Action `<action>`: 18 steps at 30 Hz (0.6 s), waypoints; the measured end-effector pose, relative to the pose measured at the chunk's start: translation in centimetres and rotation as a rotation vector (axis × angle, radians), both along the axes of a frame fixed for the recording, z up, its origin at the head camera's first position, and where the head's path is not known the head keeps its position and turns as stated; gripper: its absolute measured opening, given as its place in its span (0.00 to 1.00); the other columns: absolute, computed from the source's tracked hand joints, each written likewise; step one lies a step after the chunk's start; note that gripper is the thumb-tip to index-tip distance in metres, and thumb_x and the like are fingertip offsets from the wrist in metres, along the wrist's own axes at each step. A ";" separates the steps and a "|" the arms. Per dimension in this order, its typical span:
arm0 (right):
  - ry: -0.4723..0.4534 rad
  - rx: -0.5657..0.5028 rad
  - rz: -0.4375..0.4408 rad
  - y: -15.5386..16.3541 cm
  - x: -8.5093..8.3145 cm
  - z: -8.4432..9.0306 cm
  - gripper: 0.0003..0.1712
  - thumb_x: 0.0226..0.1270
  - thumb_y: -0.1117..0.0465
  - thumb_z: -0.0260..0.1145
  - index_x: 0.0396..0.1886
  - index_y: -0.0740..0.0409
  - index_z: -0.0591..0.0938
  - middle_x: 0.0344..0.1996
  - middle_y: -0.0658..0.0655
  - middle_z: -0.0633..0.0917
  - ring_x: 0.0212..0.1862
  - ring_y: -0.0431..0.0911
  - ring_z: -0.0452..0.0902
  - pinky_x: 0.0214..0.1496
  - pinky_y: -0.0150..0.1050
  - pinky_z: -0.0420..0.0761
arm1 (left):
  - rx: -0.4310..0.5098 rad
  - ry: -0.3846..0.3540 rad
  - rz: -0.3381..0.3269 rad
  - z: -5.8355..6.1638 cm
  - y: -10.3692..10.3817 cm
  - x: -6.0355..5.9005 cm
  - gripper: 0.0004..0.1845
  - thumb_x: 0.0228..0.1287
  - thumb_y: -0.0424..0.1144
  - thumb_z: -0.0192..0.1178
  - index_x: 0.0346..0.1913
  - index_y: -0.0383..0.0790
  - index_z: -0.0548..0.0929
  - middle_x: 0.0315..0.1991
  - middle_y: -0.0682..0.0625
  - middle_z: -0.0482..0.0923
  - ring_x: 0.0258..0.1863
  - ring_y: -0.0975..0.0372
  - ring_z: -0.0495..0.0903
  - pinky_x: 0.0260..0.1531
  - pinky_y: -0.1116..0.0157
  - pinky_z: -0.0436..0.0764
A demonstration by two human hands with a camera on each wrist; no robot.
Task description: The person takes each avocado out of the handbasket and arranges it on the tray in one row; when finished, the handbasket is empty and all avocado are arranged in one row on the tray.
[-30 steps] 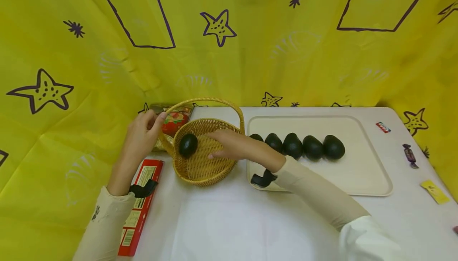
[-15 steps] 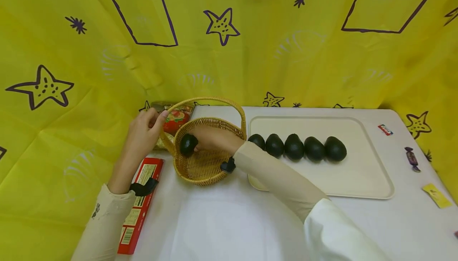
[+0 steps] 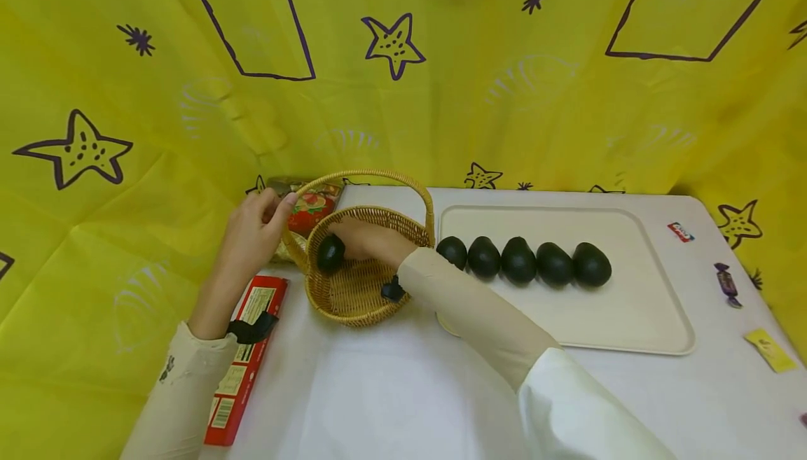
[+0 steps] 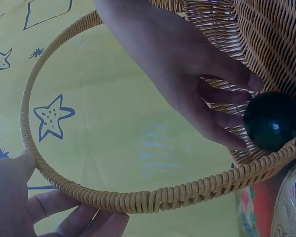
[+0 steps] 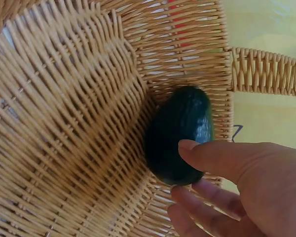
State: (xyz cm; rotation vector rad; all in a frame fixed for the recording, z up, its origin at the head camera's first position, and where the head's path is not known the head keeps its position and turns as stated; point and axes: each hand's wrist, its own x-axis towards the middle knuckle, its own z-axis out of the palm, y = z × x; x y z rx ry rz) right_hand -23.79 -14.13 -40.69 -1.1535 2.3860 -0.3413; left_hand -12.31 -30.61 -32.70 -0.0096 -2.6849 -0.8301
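Observation:
A wicker basket (image 3: 359, 299) with a tall handle (image 3: 403, 180) stands at the left of the table. My left hand (image 3: 252, 236) holds the left side of that handle, its fingers on the woven cane in the left wrist view. Inside the basket, against its left wall, lies one dark green avocado (image 3: 330, 255). My right hand (image 3: 372, 241) reaches in under the handle and grips the avocado. In the right wrist view the thumb (image 5: 207, 154) lies on its near face, with the fingers bent round its lower end.
On a cream tray (image 3: 630, 320) to the right, several avocados (image 3: 518, 260) sit in a row. A red box (image 3: 246, 369) and bright packets (image 3: 309, 213) flank the basket. Wrapped sweets (image 3: 727, 285) and a yellow packet (image 3: 769, 349) lie near the right edge.
My right hand has moved left and deeper into the basket, from beside the avocado to a grip on it. The left hand has stayed on the handle.

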 end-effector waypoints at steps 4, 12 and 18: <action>0.003 -0.023 -0.011 0.4 -0.1 -0.1 0.29 0.79 0.58 0.67 0.76 0.49 0.74 0.73 0.55 0.74 0.76 0.49 0.65 0.76 0.46 0.69 | -0.004 -0.003 -0.003 0.2 0.1 0.0 0.28 0.84 0.59 0.49 0.31 0.38 0.70 0.29 0.43 0.65 0.32 0.51 0.64 0.35 0.55 0.61; 0.067 0.021 0.036 0.3 0.1 0.0 0.32 0.75 0.60 0.71 0.75 0.54 0.73 0.70 0.56 0.77 0.73 0.49 0.71 0.74 0.41 0.71 | -0.011 -0.005 -0.001 0.1 0.1 0.0 0.27 0.84 0.59 0.49 0.32 0.38 0.71 0.30 0.43 0.66 0.32 0.51 0.64 0.36 0.55 0.61; 0.055 0.068 0.019 0.5 0.6 0.2 0.34 0.77 0.51 0.69 0.77 0.54 0.72 0.72 0.56 0.76 0.71 0.48 0.72 0.71 0.40 0.73 | -0.010 -0.001 -0.002 0.0 0.0 0.0 0.27 0.84 0.58 0.49 0.32 0.38 0.71 0.30 0.42 0.66 0.32 0.51 0.64 0.36 0.55 0.61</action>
